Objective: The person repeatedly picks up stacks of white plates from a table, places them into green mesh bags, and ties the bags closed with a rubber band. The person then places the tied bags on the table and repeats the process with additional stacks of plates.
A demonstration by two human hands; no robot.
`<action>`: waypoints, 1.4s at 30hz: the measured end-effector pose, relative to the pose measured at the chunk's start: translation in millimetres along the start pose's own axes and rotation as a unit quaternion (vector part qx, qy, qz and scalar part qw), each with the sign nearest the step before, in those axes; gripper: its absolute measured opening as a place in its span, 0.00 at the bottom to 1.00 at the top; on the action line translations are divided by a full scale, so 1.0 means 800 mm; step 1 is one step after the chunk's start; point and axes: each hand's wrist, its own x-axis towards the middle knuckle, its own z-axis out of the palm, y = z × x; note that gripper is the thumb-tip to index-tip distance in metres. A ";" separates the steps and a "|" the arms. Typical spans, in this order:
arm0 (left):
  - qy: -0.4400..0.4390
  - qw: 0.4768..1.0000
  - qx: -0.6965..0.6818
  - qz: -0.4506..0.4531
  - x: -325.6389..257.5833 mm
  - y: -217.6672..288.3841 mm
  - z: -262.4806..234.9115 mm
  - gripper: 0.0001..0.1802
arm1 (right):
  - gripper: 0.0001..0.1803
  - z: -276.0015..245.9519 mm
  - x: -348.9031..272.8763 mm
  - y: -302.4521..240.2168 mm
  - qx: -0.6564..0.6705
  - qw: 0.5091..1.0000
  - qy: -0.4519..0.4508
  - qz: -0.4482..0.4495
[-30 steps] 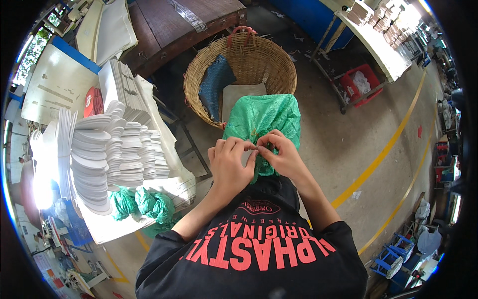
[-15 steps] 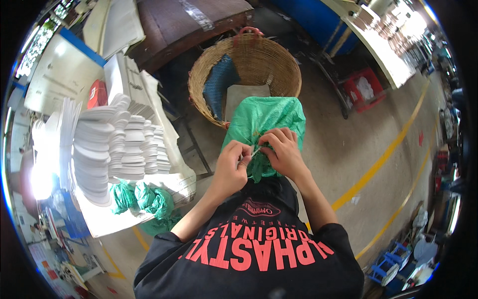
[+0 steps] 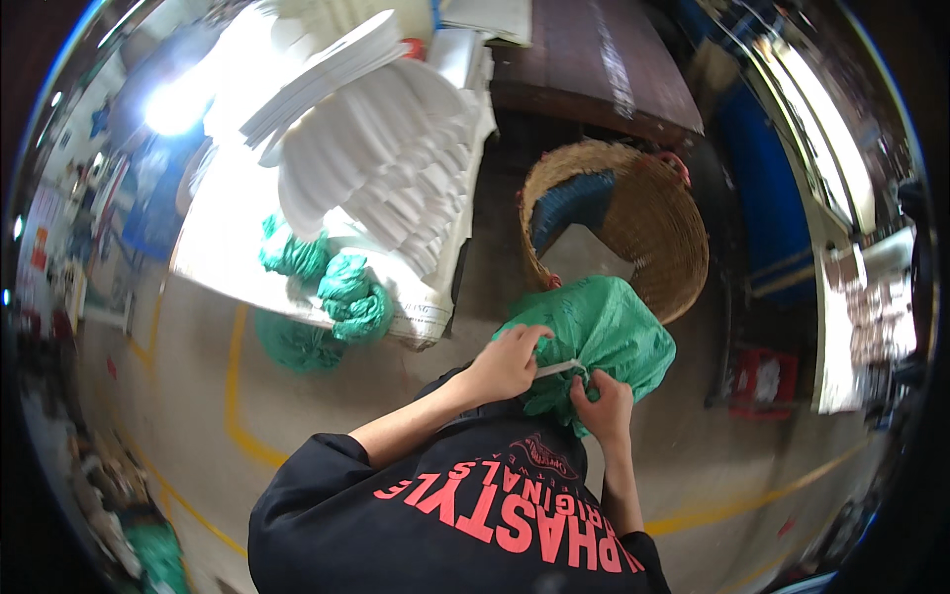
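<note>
A full green plastic sack [image 3: 628, 332] is in front of me, its mouth gathered toward my body. A white tie strip [image 3: 559, 369] runs round the gathered neck. My left hand [image 3: 507, 362] is closed, pinching the strip's free end and stretching it out to the left. At the neck my right hand [image 3: 606, 408] is closed on the gathered green plastic beside the strip. Its fingertips partly cover the knot, so how the strip is wound cannot be made out.
Behind the sack stands a round wicker basket [image 3: 673, 233] with blue material inside. At left, a table [image 3: 223, 252] bears stacks of white curved pieces [image 3: 371, 148] and crumpled green bundles [image 3: 356, 300]. A red crate [image 3: 764, 384] sits on the floor at right.
My view has swung left, so the table and basket appear further right. My hands have drawn apart, and the left one now stretches the white strip out from the sack's neck.
</note>
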 end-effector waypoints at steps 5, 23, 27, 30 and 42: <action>-0.132 0.983 0.079 -0.095 -0.072 -0.020 0.018 0.43 | 0.21 -0.041 -0.016 -0.033 0.036 0.997 -0.055 -0.032; 0.287 0.938 0.035 -0.193 -0.330 0.060 0.147 0.28 | 0.19 -0.070 -0.131 -0.146 0.187 0.910 -0.248 -0.275; 0.362 0.916 -0.034 -0.170 -0.376 0.047 0.138 0.20 | 0.19 -0.038 -0.147 -0.171 0.191 0.882 -0.286 -0.321; 0.383 0.899 -0.084 -0.193 -0.421 0.035 0.128 0.16 | 0.20 -0.001 -0.156 -0.196 0.170 0.869 -0.277 -0.373; 0.415 0.748 -0.334 -0.396 -0.527 -0.091 0.069 0.13 | 0.11 0.130 -0.180 -0.316 0.136 0.837 -0.361 -0.389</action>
